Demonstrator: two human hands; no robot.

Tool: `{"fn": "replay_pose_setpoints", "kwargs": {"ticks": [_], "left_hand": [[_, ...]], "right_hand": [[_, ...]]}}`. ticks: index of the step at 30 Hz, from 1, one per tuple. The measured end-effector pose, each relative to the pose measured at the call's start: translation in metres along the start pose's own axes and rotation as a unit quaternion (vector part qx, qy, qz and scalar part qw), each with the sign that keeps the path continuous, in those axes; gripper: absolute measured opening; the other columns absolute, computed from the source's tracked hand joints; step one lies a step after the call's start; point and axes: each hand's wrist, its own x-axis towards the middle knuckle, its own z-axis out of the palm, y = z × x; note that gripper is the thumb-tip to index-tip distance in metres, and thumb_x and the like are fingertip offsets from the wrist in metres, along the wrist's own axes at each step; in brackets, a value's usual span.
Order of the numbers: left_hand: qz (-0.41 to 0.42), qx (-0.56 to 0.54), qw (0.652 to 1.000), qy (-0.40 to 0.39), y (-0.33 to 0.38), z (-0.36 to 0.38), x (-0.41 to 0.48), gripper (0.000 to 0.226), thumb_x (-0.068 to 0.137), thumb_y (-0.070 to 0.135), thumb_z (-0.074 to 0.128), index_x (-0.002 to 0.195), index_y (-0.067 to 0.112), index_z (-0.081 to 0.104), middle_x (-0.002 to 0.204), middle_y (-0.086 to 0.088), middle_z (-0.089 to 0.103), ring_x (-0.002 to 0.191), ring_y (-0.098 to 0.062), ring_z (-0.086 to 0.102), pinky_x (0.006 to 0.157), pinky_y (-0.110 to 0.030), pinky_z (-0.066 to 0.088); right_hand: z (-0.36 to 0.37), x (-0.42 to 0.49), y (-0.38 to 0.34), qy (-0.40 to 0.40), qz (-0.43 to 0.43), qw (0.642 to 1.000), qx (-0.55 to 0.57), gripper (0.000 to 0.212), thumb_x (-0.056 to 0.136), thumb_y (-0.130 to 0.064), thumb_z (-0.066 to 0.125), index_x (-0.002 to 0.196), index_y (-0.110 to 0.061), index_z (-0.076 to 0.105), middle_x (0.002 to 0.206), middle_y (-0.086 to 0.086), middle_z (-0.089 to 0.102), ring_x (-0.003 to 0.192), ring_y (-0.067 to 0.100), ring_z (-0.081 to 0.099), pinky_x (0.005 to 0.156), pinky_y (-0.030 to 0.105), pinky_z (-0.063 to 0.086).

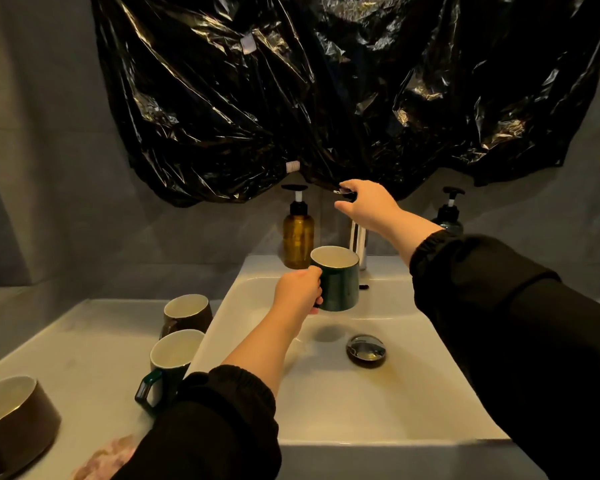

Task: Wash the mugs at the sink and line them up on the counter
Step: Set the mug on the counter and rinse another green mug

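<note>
Hanging above the open sink (413, 393), left hand (300, 292) grips green mug (338, 282).

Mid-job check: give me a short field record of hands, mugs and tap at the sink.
left hand: grips held green mug by its handle, mouth up, above the basin
right hand: pinches tap lever
water: no stream visible
counter, left of basin: far brown mug, second green mug, near brown mug, all mouth up
behind basin: amber pump bottle
</note>
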Motion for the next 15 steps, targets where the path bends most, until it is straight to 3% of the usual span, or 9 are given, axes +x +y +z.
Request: {"fn": "replay_pose_setpoints", "kwargs": {"ticks": [3,6,15], "left_hand": [[0.014,-0.021,1.0,0.013,0.0,0.002,0.004,0.023,0.099,0.029,0.044,0.086,0.014,0.057,0.074,-0.004,0.054,0.066,-0.014,0.05,0.059,-0.023,0.046],[0.025,-0.037,0.999,0.028,0.0,0.003,0.006,0.026,0.098,0.029,0.045,0.078,0.017,0.055,0.075,-0.003,0.055,0.067,-0.014,0.05,0.062,-0.024,0.046],[0.034,-0.054,0.996,0.068,-0.002,-0.001,0.013,0.028,0.098,0.029,0.044,0.073,0.019,0.053,0.074,-0.003,0.055,0.067,-0.014,0.05,0.06,-0.024,0.045]], "right_hand": [[0.006,0.013,0.0,0.058,-0.015,0.995,-0.076,0.041,0.091,-0.042,0.059,0.121,-0.015,0.062,0.116,0.006,0.065,0.107,0.026,0.059,0.089,0.037,0.049],[0.008,0.021,0.0,0.085,-0.026,0.992,-0.085,0.036,0.091,-0.045,0.057,0.098,-0.012,0.07,0.088,0.006,0.066,0.087,0.025,0.063,0.074,0.032,0.048],[0.001,0.026,0.001,0.086,-0.013,0.995,-0.056,0.035,0.091,-0.043,0.059,0.094,-0.011,0.074,0.082,0.006,0.068,0.079,0.021,0.063,0.073,0.029,0.048]]}}
